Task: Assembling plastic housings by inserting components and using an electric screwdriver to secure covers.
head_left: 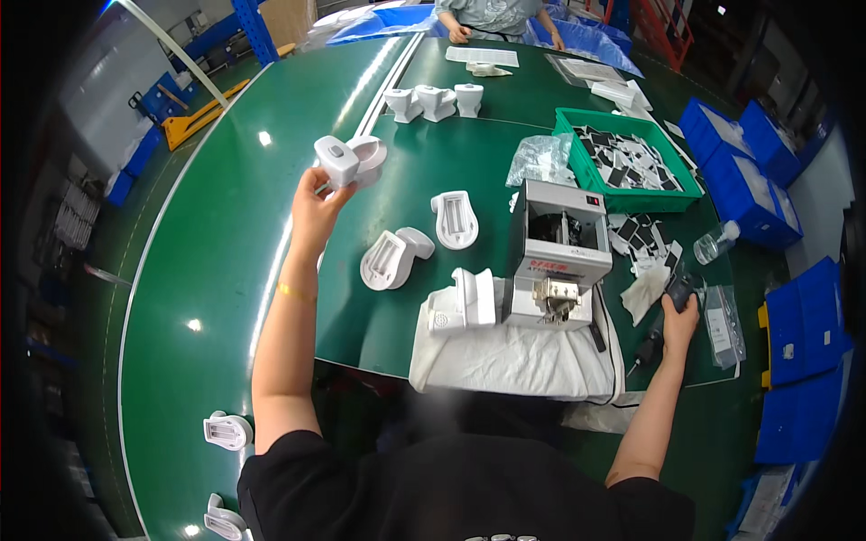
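Observation:
My left hand (317, 206) is raised over the left part of the green table, fingers closed round a white toilet-shaped plastic case (337, 160). At the right, my right hand (680, 323) is wrapped round a dark power screwdriver (651, 346), whose thin bit points down toward the table's near edge. Between my hands, one case with an open underside (386, 261) lies tipped over, and a bottom-up case (456, 220) rests to its right. Another white case (473, 299) sits on a white cloth (505, 356) before a grey-and-black machine (561, 236).
Several white cases (435, 103) stand farther back. A green crate (631, 198) holds black-and-white pieces, with loose ones (640, 242) beside it. A clear bottle (716, 243) and plastic bag (723, 326) lie right. Across the table is another person (494, 16). Blue bins (799, 316) line the right side.

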`<move>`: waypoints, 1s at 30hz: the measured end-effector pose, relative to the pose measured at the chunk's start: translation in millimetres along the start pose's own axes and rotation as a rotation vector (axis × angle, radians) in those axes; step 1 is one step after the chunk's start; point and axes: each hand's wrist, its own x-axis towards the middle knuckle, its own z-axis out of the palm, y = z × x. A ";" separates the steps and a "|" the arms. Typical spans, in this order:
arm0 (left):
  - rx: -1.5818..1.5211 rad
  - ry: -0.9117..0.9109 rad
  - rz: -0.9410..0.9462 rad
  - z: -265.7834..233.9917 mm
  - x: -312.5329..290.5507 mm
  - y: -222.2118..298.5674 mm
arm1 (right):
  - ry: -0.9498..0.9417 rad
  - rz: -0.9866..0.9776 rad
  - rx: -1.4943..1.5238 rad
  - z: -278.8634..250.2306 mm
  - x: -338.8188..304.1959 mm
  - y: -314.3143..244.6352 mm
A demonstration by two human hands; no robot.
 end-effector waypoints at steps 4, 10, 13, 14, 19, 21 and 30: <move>0.147 0.011 -0.175 11.9 44.4 -84.6 | 0.151 -0.189 -0.126 -21.4 -18.0 -20.0; 0.430 0.481 -0.326 25.5 104.8 -149.7 | 0.054 -0.165 0.082 -46.2 -42.8 -69.3; 0.527 0.503 -0.470 9.9 119.5 -159.0 | -0.033 -0.150 0.256 -47.5 -54.5 -84.2; 0.507 0.486 -0.449 -20.0 123.0 -187.2 | -0.105 -0.166 0.309 -38.7 -54.9 -95.4; 0.488 0.248 -0.305 -17.6 67.5 -138.9 | -0.267 -0.219 0.404 -16.5 -83.6 -126.8; 0.484 0.029 -0.225 -31.2 12.0 -89.2 | -0.275 -0.275 0.387 -16.6 -94.3 -133.0; 1.325 -0.207 -0.571 -263.3 -271.3 100.3 | -0.462 -0.344 0.481 -7.1 -119.0 -174.9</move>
